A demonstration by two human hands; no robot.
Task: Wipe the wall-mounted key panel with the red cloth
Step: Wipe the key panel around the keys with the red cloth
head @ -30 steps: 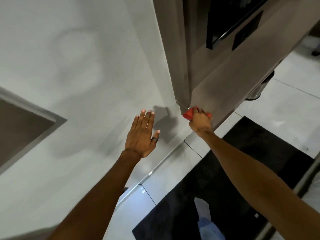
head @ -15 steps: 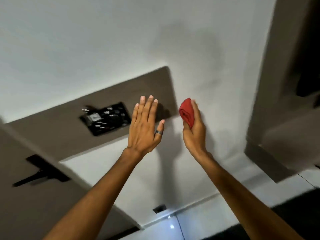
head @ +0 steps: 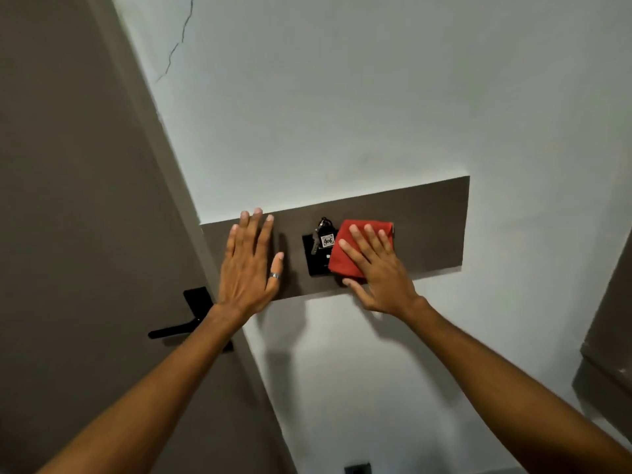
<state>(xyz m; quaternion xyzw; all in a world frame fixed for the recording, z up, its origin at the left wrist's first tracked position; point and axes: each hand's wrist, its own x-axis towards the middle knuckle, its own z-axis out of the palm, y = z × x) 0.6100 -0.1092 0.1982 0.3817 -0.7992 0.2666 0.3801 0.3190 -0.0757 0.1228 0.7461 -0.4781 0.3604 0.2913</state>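
Note:
A long brown panel [head: 431,230] is fixed to the white wall, with a black key-card holder [head: 314,258] in it and keys with a tag marked 406 [head: 326,239] hanging there. The folded red cloth [head: 345,258] lies flat on the panel over the holder's right part, pressed by my right hand [head: 379,271] with fingers spread. My left hand [head: 249,265], flat with fingers apart and a ring on the thumb, rests on the panel's left end and holds nothing.
A brown door [head: 68,200] with a black lever handle [head: 181,325] stands left of the panel. A crack [head: 176,42] runs down the white wall above. A brown cabinet edge [head: 612,336] shows at the far right, and a small black socket [head: 357,468] sits low on the wall.
The view swung from the floor and cabinet up to the panel. My right hand carried the balled cloth to the panel and pressed it flat. My left hand now lies on the panel.

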